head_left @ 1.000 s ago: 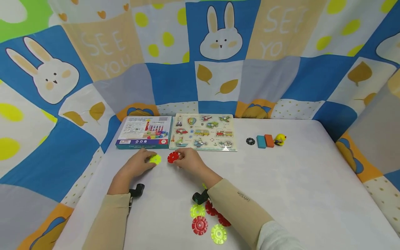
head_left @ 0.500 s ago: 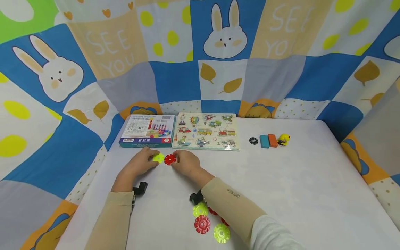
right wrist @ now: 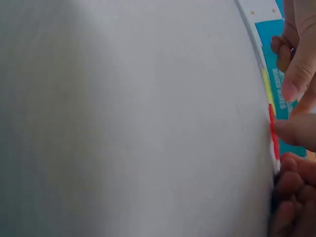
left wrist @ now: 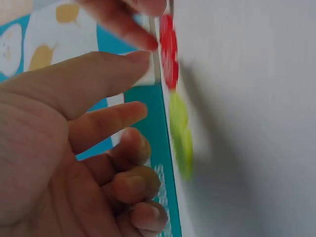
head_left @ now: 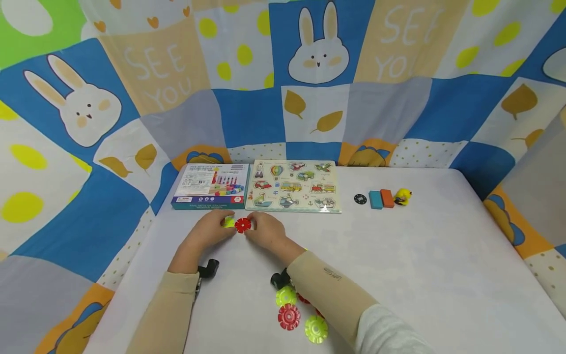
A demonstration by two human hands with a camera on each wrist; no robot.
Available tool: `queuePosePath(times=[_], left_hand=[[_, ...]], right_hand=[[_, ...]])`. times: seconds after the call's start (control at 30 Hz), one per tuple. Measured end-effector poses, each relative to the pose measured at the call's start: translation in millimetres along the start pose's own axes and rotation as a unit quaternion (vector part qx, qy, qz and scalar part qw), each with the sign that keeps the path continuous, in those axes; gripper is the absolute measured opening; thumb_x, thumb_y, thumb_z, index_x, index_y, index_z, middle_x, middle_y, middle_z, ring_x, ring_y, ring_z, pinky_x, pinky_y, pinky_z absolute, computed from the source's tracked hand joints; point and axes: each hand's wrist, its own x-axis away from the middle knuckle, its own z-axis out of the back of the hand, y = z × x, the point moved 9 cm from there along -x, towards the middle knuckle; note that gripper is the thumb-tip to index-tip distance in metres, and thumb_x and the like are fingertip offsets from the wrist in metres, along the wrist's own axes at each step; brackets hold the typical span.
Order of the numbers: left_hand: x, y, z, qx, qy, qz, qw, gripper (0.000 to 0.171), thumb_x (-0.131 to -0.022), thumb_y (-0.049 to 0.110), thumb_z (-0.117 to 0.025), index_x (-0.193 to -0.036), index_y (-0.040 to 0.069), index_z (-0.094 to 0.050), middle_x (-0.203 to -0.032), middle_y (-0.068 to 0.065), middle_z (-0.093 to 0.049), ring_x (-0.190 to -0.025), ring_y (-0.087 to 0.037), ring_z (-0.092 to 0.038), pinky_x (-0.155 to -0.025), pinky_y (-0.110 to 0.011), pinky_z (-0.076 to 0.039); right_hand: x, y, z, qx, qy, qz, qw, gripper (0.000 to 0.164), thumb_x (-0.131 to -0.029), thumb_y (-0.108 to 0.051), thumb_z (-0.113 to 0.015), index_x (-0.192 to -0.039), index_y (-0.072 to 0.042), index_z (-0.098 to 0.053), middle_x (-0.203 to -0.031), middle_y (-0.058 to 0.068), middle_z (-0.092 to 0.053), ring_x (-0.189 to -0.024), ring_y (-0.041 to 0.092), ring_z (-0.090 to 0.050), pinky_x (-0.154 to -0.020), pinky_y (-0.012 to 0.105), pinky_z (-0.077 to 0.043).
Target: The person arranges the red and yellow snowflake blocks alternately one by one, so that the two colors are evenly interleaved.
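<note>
A red snowflake disc (head_left: 242, 225) and a yellow-green snowflake disc (head_left: 228, 222) stand edge to edge; whether they interlock is unclear. My right hand (head_left: 269, 232) pinches the red disc from its right side, thumb and fingers at its edge in the right wrist view. In the left wrist view, my left hand (left wrist: 64, 133) has its thumb and index finger apart beside the red disc (left wrist: 169, 54), with the other fingers loosely bent. The yellow-green disc (left wrist: 181, 136) shows past those fingertips, and none of them visibly grips it. From the head, the left hand (head_left: 211, 230) partly covers the yellow-green disc.
Near the right forearm lie loose red (head_left: 289, 316) and yellow-green discs (head_left: 316, 329), some hidden by the sleeve. Behind the hands are a boxed set (head_left: 210, 187) and a vehicle puzzle board (head_left: 294, 187). A black chip (head_left: 360, 199), two blocks (head_left: 381, 199) and a toy duck (head_left: 403, 196) sit right.
The red disc has come leftward against the yellow-green one, which both were apart from a second ago. My left hand has shifted right, now covering more of the yellow-green disc.
</note>
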Motion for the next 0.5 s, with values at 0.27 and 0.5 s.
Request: queuePosePath(times=[0.27,0.5], left_hand=[[-3.7,15.3,-19.7,-0.026,-0.006,-0.028,0.9993,0.06,-0.082,0.038,-0.072,-0.135,0.016,-0.053,-0.127,-0.01,-0.056,-0.111,-0.028,-0.05,-0.093,-0.05,-0.042],[-4.6,13.0,-21.8,-0.025,-0.005,-0.028,0.9993,0.057,-0.083,0.036,-0.071,-0.134,0.017,-0.054,-0.128,-0.01,-0.054,-0.111,-0.029,-0.048,-0.094,-0.051,-0.041]], right_hand=[[27.4,10.1,20.9,-0.156,-0.061,0.037,0.985,0.038,-0.088,-0.016,-0.062,-0.125,-0.011,-0.057,-0.083,0.0,-0.054,-0.072,0.013,-0.05,-0.061,0.023,-0.044],[74.1,34.8,61.2,-0.142,-0.068,0.039,0.987,0.027,-0.091,-0.018,-0.059,-0.117,-0.013,-0.063,-0.087,0.0,-0.056,-0.079,0.016,-0.052,-0.065,0.028,-0.047]])
